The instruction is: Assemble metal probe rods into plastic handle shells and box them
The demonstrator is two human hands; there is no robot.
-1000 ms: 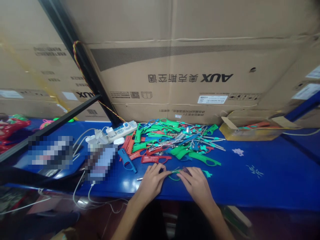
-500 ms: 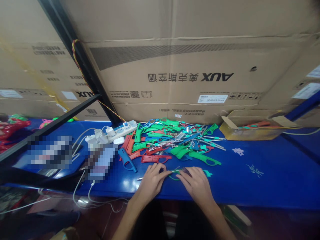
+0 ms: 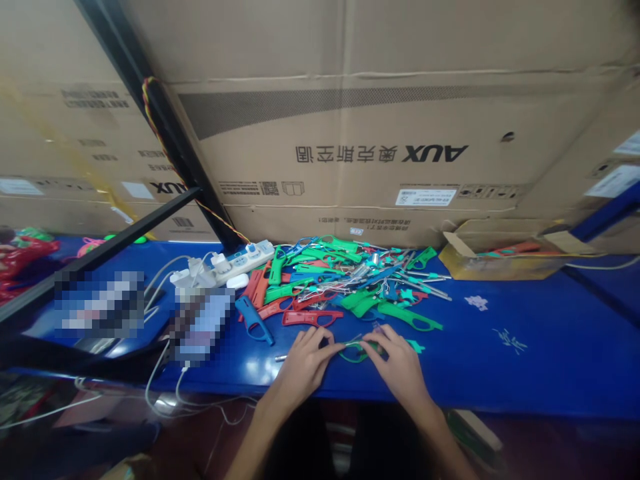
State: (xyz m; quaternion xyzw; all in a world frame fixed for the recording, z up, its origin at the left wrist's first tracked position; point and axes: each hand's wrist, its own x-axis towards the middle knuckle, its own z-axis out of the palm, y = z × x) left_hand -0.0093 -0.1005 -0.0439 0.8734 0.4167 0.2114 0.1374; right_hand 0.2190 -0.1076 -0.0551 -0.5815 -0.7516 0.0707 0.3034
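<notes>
Left hand [image 3: 311, 357] pinching a looped green plastic piece [image 3: 354, 361] low over the glossy blue table [image 3: 465, 373]; right hand [image 3: 400, 360] at its other side, grip unclear. Beyond: hard-plastic handles [image 3: 310, 319], slim metal rods [image 3: 430, 289].

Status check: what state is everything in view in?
Left grip: pinched on the green handle
Right grip: curled at its other side, hold unclear
Green handle: partly covered by both grips
Pile: loose, heaped
Box: open, orange pieces inside
Power strip: plugs in
Phone: cable attached, screen blurred
</notes>
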